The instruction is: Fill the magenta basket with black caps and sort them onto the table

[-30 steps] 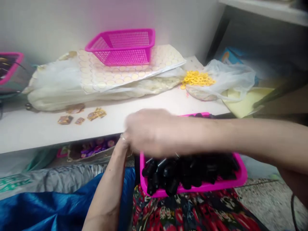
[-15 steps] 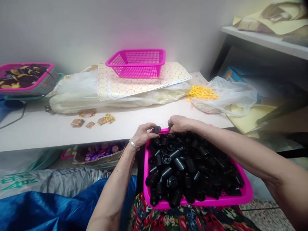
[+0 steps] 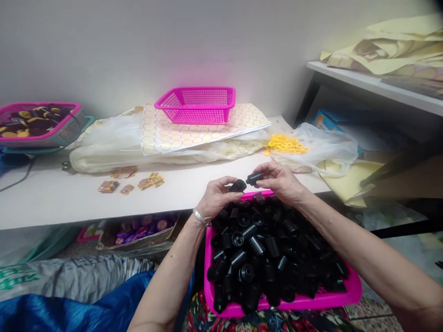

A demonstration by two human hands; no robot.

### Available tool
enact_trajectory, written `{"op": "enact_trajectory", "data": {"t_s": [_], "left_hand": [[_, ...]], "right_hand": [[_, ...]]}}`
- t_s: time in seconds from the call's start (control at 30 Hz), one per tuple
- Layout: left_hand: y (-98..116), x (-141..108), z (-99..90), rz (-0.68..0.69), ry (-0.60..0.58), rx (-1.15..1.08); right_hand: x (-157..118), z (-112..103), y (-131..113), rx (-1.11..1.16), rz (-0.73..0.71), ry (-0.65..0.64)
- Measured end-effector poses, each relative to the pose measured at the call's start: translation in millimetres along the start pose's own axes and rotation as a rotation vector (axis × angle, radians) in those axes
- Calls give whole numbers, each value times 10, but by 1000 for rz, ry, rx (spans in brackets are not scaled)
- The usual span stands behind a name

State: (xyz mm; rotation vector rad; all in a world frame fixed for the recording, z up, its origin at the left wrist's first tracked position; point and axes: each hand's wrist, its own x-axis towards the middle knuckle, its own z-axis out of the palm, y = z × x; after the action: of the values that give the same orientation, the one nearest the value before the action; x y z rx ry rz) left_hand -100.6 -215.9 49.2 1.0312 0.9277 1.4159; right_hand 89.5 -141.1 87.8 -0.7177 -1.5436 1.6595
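Observation:
My left hand (image 3: 219, 196) is closed around a short black plastic cylinder (image 3: 238, 186), its end turned toward the right. Close by, my right hand (image 3: 278, 182) pinches a second black part (image 3: 254, 179), a cylinder with a narrower tip pointing left. A small gap separates the two parts. Both hands are above the far rim of a pink basket (image 3: 208, 258) that rests on my lap. Heaped inside it are many loose black plastic cylinders (image 3: 258, 244), some showing hollow ends.
On the white table (image 3: 44, 198) lie small printed packets (image 3: 109, 186), yellow plastic pieces (image 3: 287, 144) and a sticker sheet (image 3: 155, 138) under another pink basket (image 3: 197, 115). A basket of dark and yellow parts (image 3: 65, 122) stands left. A shelf (image 3: 377, 83) juts out at right.
My right hand has lifted from the basket's far rim and now shows a black part, facing the one in my left. My left hand has shifted slightly right.

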Motion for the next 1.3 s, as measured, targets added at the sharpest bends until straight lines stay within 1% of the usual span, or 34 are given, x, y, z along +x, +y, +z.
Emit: {"op": "enact_trajectory", "data": {"t_s": [0.1,0.23,0.3,0.47,0.57,0.63,0.7,0.73,0.8,0.83,0.9,0.97,1.03,1.13,1.23,1.3], "left_hand": [[-19,16,30,42,9,12],[-14,12,60,57,16,46],[-1,6,81,58,39,58],[10,26,136,131,202,-9],[11,58,131,205,282,59],[17,76,119,284,273,162],[25,88,117,359,210,259],[29,92,123,367,172,276],[34,98,150,301,106,224],[36,101,169,247,97,176],[42,107,209,175,149,106],[55,117,247,155,215,137],[79,129,282,128,210,237],[122,157,328,68,138,361],[151,190,355,61,73,419],[159,206,355,53,28,440]], "right_hand": [[-16,28,-35,-5,-33,57],[-30,46,-60,-24,-43,42],[-32,29,-53,-30,-37,26],[-41,-54,21,70,93,-34],[-49,-67,45,164,147,-16],[-49,-47,36,223,157,4],[-45,-14,16,272,152,16],[-42,1,6,295,154,20],[-39,19,-7,342,175,29],[-41,19,-10,362,193,33],[-53,2,-11,379,229,38],[-76,-26,-13,363,232,65],[-102,-49,-28,322,180,109],[-126,-55,-77,216,41,158],[-129,-37,-138,17,-79,136],[-128,-26,-175,-123,-128,97]]}}
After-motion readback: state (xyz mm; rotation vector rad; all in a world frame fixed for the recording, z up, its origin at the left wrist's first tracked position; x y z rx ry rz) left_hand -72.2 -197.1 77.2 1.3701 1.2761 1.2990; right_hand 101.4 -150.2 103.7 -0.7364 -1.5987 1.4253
